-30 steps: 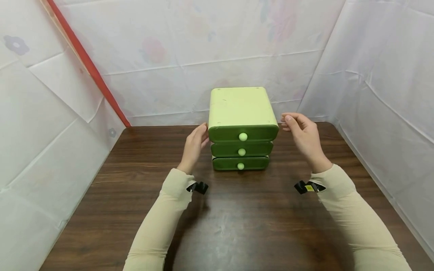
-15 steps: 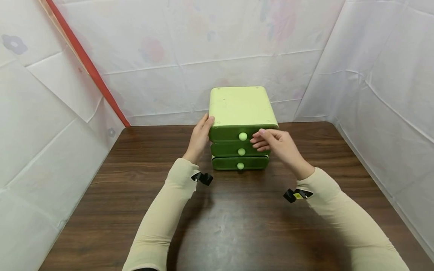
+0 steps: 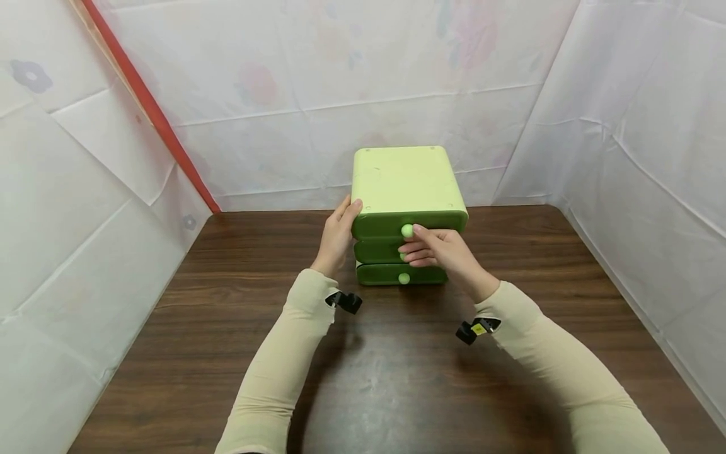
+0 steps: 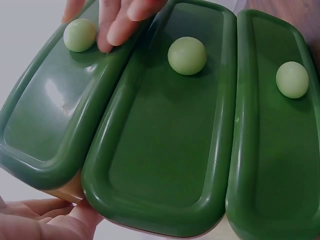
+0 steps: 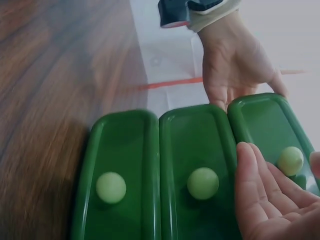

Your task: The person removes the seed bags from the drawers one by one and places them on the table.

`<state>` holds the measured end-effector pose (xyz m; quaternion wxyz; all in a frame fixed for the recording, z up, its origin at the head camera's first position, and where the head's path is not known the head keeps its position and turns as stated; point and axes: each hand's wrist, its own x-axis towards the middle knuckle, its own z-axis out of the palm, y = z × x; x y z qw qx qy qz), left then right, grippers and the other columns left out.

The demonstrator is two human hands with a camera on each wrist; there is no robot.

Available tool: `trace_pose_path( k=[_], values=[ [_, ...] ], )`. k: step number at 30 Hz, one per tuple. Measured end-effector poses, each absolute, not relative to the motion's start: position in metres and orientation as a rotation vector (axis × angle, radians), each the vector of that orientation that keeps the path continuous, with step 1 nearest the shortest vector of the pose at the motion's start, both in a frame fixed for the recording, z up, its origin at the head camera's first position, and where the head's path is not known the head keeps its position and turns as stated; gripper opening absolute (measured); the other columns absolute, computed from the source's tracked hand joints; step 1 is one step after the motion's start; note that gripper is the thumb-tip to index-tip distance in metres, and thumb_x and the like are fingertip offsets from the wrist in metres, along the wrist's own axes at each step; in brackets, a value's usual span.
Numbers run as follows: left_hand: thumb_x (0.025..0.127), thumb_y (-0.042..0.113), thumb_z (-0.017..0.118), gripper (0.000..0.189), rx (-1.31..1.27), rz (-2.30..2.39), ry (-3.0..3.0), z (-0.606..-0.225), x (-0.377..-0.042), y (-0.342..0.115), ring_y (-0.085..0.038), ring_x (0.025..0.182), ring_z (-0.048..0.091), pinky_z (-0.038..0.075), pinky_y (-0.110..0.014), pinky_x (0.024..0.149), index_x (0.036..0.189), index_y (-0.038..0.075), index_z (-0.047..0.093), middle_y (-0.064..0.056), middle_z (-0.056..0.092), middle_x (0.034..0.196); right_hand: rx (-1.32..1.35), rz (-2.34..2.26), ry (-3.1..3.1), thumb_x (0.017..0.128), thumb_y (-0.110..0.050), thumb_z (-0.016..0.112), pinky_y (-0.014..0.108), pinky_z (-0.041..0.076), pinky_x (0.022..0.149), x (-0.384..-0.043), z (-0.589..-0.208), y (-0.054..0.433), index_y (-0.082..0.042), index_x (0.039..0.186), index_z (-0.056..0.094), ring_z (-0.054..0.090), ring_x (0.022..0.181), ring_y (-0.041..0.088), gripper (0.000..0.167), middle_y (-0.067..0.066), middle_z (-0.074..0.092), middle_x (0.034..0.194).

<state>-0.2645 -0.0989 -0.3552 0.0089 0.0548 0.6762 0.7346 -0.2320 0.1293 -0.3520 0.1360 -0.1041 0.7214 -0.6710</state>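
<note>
A small drawer cabinet (image 3: 405, 180), light green with three dark green drawer fronts, stands on the table. Each front carries a round pale green knob. My left hand (image 3: 336, 236) rests against the cabinet's left side, thumb by the top front corner; in the right wrist view this left hand (image 5: 237, 60) shows its palm beside the top drawer. My right hand (image 3: 445, 251) is at the top drawer's knob (image 3: 407, 231). In the right wrist view, that knob (image 5: 290, 161) lies between the thumb and the nearly straight fingers (image 5: 250, 175), with a narrow gap at the thumb.
The dark wooden table (image 3: 374, 378) stretches out in front of the cabinet. White floral sheeting (image 3: 255, 126) hangs behind it and along both sides. A red strip (image 3: 147, 104) runs down the left back corner.
My right hand has come from right of the cabinet, leftward across its front to the top knob. My left hand has moved up slightly, its thumb now at the cabinet's top front corner.
</note>
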Motion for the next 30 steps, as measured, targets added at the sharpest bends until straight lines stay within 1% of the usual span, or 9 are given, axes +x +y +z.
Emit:
trace_pose_path(
  k=[5, 8, 12, 16, 18, 20, 24, 28, 30],
  values=[
    [0.099, 0.05, 0.049, 0.072, 0.15, 2.285, 2.135, -0.356, -0.264, -0.099, -0.021, 0.148, 0.029, 0.036, -0.042, 0.116, 0.158, 0.019, 0.021, 0.0, 0.018, 0.165, -0.217, -1.975, 2.047, 0.098, -0.048, 0.056, 0.037, 0.059, 0.084, -0.234, -0.35, 0.125, 0.003, 0.123, 0.065, 0.074, 0.087, 0.017, 0.057, 0.012, 0.075, 0.102],
    [0.099, 0.049, 0.05, 0.071, 0.146, 2.302, 2.116, -0.356, -0.264, -0.098, -0.022, 0.145, 0.034, 0.039, -0.043, 0.114, 0.157, 0.019, 0.022, 0.0, 0.02, 0.164, -0.174, -1.96, 2.039, 0.097, -0.049, 0.058, 0.036, 0.059, 0.084, -0.236, -0.349, 0.124, 0.003, 0.123, 0.065, 0.074, 0.086, 0.015, 0.058, 0.009, 0.076, 0.1],
    [0.1, 0.048, 0.05, 0.07, 0.157, 2.325, 2.108, -0.356, -0.265, -0.098, -0.022, 0.141, 0.042, 0.042, -0.043, 0.111, 0.157, 0.018, 0.023, -0.001, 0.023, 0.163, -0.149, -1.953, 2.013, 0.096, -0.049, 0.058, 0.04, 0.057, 0.089, -0.238, -0.348, 0.121, 0.003, 0.124, 0.064, 0.074, 0.086, 0.014, 0.059, 0.008, 0.076, 0.099],
    [0.1, 0.049, 0.05, 0.071, 0.157, 2.318, 2.115, -0.356, -0.265, -0.098, -0.022, 0.14, 0.042, 0.042, -0.043, 0.111, 0.157, 0.018, 0.022, -0.001, 0.022, 0.163, -0.127, -1.96, 1.993, 0.095, -0.049, 0.059, 0.041, 0.056, 0.092, -0.239, -0.349, 0.12, 0.003, 0.124, 0.064, 0.074, 0.087, 0.014, 0.059, 0.007, 0.076, 0.1],
    [0.1, 0.048, 0.049, 0.071, 0.169, 2.32, 2.105, -0.355, -0.266, -0.098, -0.023, 0.14, 0.043, 0.041, -0.044, 0.112, 0.158, 0.017, 0.021, -0.001, 0.021, 0.164, -0.118, -1.964, 1.991, 0.095, -0.049, 0.06, 0.039, 0.057, 0.09, -0.24, -0.349, 0.12, 0.002, 0.124, 0.064, 0.074, 0.087, 0.014, 0.059, 0.007, 0.076, 0.1],
    [0.1, 0.048, 0.049, 0.071, 0.18, 2.317, 2.101, -0.355, -0.265, -0.098, -0.021, 0.142, 0.04, 0.039, -0.044, 0.113, 0.158, 0.017, 0.021, -0.001, 0.021, 0.164, -0.113, -1.97, 1.988, 0.095, -0.05, 0.06, 0.037, 0.058, 0.089, -0.239, -0.349, 0.12, 0.002, 0.124, 0.064, 0.073, 0.088, 0.014, 0.059, 0.007, 0.076, 0.1],
    [0.1, 0.048, 0.049, 0.069, 0.199, 2.31, 2.099, -0.354, -0.266, -0.1, -0.019, 0.146, 0.034, 0.036, -0.043, 0.116, 0.157, 0.019, 0.023, 0.001, 0.022, 0.163, -0.11, -1.979, 1.985, 0.095, -0.049, 0.061, 0.039, 0.057, 0.091, -0.237, -0.348, 0.121, 0.002, 0.122, 0.065, 0.074, 0.088, 0.015, 0.058, 0.01, 0.075, 0.103],
    [0.1, 0.05, 0.049, 0.069, 0.201, 2.282, 2.122, -0.355, -0.267, -0.101, -0.016, 0.15, 0.022, 0.03, -0.042, 0.12, 0.157, 0.02, 0.024, 0.002, 0.02, 0.164, -0.104, -1.951, 2.011, 0.094, -0.049, 0.061, 0.038, 0.057, 0.09, -0.232, -0.347, 0.123, 0.001, 0.121, 0.066, 0.074, 0.091, 0.015, 0.057, 0.015, 0.073, 0.113],
    [0.1, 0.051, 0.048, 0.069, 0.193, 2.267, 2.138, -0.355, -0.267, -0.102, -0.015, 0.151, 0.019, 0.028, -0.043, 0.121, 0.157, 0.021, 0.024, 0.003, 0.019, 0.164, -0.1, -1.933, 2.025, 0.094, -0.05, 0.061, 0.036, 0.058, 0.089, -0.23, -0.347, 0.123, -0.001, 0.12, 0.068, 0.074, 0.094, 0.015, 0.057, 0.016, 0.071, 0.117]
  ],
)
